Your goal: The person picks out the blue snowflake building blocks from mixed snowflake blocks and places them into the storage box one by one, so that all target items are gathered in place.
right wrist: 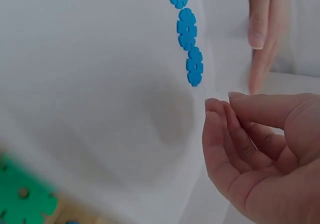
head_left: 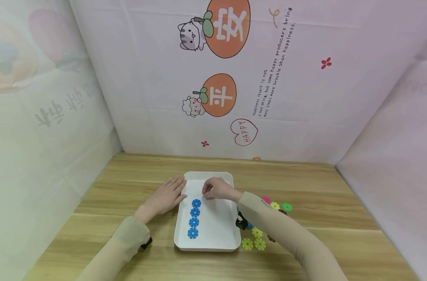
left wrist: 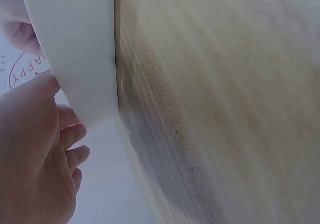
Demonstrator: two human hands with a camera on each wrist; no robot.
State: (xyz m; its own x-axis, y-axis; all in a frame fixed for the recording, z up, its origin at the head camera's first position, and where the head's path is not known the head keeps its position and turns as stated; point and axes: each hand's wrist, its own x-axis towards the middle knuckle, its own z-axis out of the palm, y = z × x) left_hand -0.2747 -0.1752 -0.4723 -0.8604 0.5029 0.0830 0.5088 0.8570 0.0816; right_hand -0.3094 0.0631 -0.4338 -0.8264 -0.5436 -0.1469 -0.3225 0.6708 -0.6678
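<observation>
A white tray [head_left: 217,234] lies on the wooden table. Inside it, toward its left side, several blue flower-shaped plastic discs [head_left: 191,233] form a line running away from me. My left hand [head_left: 165,198] rests on the tray's left rim with fingers extended. Over the tray, just past the far end of that line, is my right hand [head_left: 218,188]. In the right wrist view its fingers are loosely bent, with the thumb tip near the index tip; nothing shows between them. The blue discs [right wrist: 183,29] appear there beyond the fingertips.
Right of the tray, partly under my right forearm, lie loose discs: yellow [head_left: 247,244], green [head_left: 287,207], pink [head_left: 266,200] and some brown. A black device [head_left: 240,223] shows below the right wrist. Printed cloth walls [head_left: 157,117] stand behind and at both sides.
</observation>
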